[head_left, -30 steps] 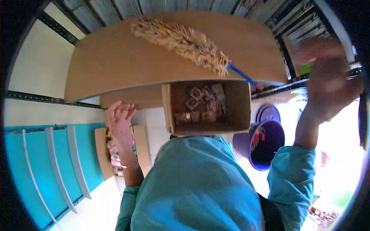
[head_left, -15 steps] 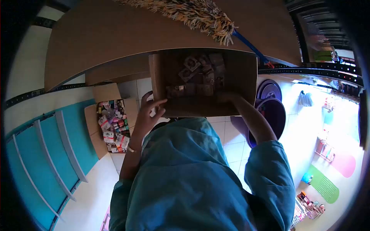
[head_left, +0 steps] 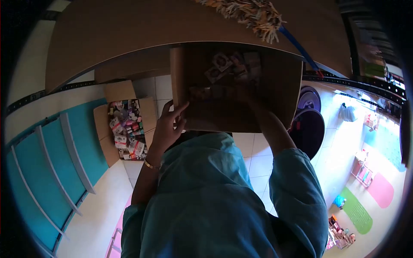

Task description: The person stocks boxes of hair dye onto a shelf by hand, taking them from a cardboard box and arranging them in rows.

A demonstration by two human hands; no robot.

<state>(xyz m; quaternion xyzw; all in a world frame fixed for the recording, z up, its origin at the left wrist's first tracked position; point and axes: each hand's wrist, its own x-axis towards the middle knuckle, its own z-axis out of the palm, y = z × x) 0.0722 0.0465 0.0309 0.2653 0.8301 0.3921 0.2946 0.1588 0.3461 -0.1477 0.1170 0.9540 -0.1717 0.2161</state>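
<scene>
Main cardboard box [head_left: 215, 118]: sitting open right in front of the torso, far side lying under the edge of the brown shelf [head_left: 172, 21]. Small printed packets [head_left: 222, 62] are lying loose inside: a jumbled, overlapping group toward the far wall, plus a row nearer the middle. Shadow is covering most of the interior, so labels aren't reading.

Right hand [head_left: 250, 97]: sitting inside that box, forearm crossing the near wall, close to the packet row. Fingers are disappearing into the dark; can't tell how far open they are or whether they're holding a packet.

Left hand [head_left: 168, 125]: resting at the box's near-left corner, fingers spread and loosely bent, one fingertip overlapping the edge. Can't tell if it's actually gripping the cardboard. A bracelet [head_left: 150, 165] is circling that wrist.

Second carton [head_left: 149, 112]: standing on the left by the teal wall panel [head_left: 86, 137], flaps folded out. It's holding a dense mix of small goods [head_left: 127, 129], with white-and-red packs among coloured pieces.

Purple bucket [head_left: 307, 134]: standing on the tiles to the right of the main box, mouth showing; contents too dark to make out. A purple lid [head_left: 309, 99] is sitting just behind it.

Fluffy duster [head_left: 254, 17] is lying on the shelf, blue handle pointing right.
</scene>
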